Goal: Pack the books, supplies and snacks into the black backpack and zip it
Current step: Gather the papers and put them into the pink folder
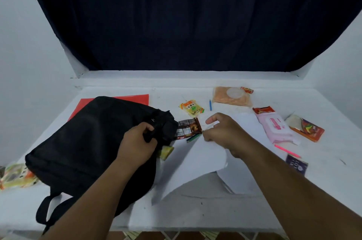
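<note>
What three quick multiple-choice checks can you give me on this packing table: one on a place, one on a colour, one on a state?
1. Where does the red folder lie?
A. Behind and partly under the black backpack
B. Beside the pink wipes pack
C. At the table's near edge

2. What colour is the pen near the wipes pack?
A. Blue
B. Pink
C. Black

3. What is the left hand doing?
A. Lying flat on the table
B. Holding a snack in the air
C. Gripping the backpack at its top end

Answers:
1 A, its red corners show past the backpack's far side.
2 B, it is bright pink, just below the wipes pack.
3 C, its fingers curl round the black fabric there.
</note>
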`<state>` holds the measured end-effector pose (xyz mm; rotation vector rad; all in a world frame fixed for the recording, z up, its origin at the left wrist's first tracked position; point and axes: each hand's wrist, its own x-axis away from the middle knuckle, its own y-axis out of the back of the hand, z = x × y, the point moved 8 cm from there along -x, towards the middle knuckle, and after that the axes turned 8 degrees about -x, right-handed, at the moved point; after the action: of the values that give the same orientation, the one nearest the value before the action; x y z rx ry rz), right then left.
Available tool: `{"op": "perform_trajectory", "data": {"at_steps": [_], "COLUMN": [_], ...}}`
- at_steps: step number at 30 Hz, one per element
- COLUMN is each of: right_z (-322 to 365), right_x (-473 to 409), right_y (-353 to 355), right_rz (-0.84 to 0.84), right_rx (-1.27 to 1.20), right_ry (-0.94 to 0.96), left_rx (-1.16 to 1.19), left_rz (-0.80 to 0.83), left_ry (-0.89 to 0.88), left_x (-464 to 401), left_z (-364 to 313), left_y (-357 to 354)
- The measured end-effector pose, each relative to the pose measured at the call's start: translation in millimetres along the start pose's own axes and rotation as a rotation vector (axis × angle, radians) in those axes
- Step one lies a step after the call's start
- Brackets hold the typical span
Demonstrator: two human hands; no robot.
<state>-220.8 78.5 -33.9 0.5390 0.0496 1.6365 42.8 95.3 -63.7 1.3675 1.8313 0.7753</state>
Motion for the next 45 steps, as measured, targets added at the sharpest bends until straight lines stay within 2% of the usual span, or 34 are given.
{"op": "perform_trajectory", "data": {"at_steps": [5, 8, 12, 16, 20, 23, 25, 29, 33, 39, 42, 45], "right_z": [13.7, 6.3, -29.9, -75.2, -109.2, -126.9, -131.9, -134.8, -141.9, -144.9, -139.8, -144.1], "right_x": [4.3, 0.2, -15.1, -33.4, -51.2, -66.3, -73.6, -83.5, -87.7, -80.7, -76.2, -78.5], "right_y": [46.5, 82.8, 132.1, 167.5, 201.4, 225.9, 236.4, 237.0, 222.7, 188.9, 174.3, 172.9], "right_rz": [0.094, 0.100, 0.020, -0.089, -0.195, -0.237, -0.250, -0.206, -0.114, -0.048, -0.052, -0.111], "right_rx": [0.064, 0.020, -0.020, -0.111, -0.026, -0.013, 0.052, 0.200, 0.265, 0.394, 0.433, 0.432], "right_ry": [0.031, 0.069, 0.077, 0.056, 0.063, 0.062, 0.067, 0.105, 0.150, 0.186, 0.214, 0.138], "left_rx": [-0.043, -0.036, -0.110, -0.143, -0.334, -0.348, -0.356, -0.489, -0.519, -0.613, -0.587, -0.395], "left_rz": [0.146, 0.066, -0.052, -0.027, -0.059, 0.037, 0.132, 0.152, 0.046, 0.002, -0.026, -0.115], "left_ry": [0.027, 0.011, 0.006, -0.036, -0.087, -0.178, -0.160, -0.095, 0.034, 0.037, 0.010, 0.049], "left_x": [-0.6, -0.1, -2.9, -7.9, -4.7, -5.2, -3.9, 0.0, -1.4, -2.4, -2.7, -3.0], "left_z": [-16.2, -32.4, -62.7, -91.5, -108.9, -127.5, -132.4, -134.8, -128.4, -116.2, -113.6, -115.1], "left_y": [-39.4, -53.4, -64.7, -93.1, -124.7, -156.2, -178.9, -208.7, -206.6, -200.6, -199.4, -188.0]}}
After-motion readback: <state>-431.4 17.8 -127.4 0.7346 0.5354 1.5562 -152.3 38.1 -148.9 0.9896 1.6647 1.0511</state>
